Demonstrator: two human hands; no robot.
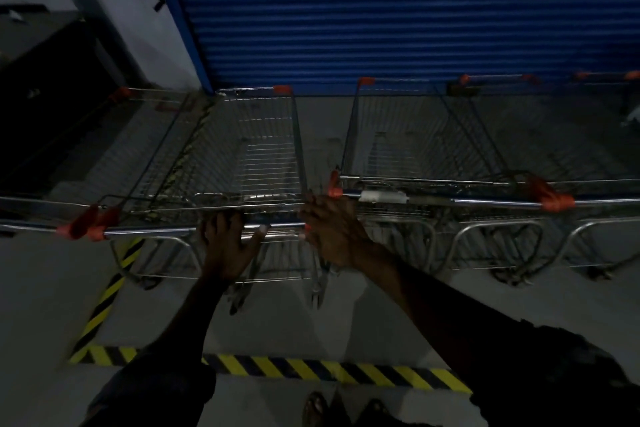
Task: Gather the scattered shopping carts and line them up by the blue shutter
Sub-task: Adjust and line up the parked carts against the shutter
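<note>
Both hands on the middle cart's handle bar, carts lined up nose-first at the blue shutter.

Left hand [227, 239] wraps the chrome tube handle [152, 231], fingers curled over the top, thumb splayed along the bar. Right hand [329, 222] sits at the bar's right end by the orange plastic cap; its fingers look closed around it, but dim light and blur make the grip hard to confirm. Held cart [263, 149]: wire-grid steel basket, orange corner caps, front near the ribbed corrugated shutter [398, 10]. Neighbouring wire carts sit just beside it, left [156, 149] and right [415, 142]. Smooth grey floor with yellow-black hazard tape [311, 369] behind the wheels.
</note>
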